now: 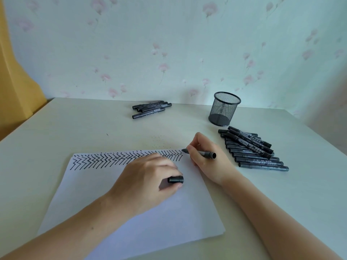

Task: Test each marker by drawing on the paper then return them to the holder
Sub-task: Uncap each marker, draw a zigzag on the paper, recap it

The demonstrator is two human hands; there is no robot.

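Observation:
A white sheet of paper (131, 207) lies on the table, with a row of black zigzag marks along its far edge. My right hand (204, 156) grips an uncapped black marker (203, 153), its tip at the paper's far right corner. My left hand (148, 177) rests on the paper and pinches the marker's black cap (175, 179). A black mesh holder (224, 108) stands upright at the back right, with no markers showing in it.
A pile of several black markers (253, 149) lies right of my right hand, in front of the holder. A smaller group of several markers (151, 108) lies near the table's back edge. Small ink dots speckle the table beyond the paper. A flowered wall backs the table.

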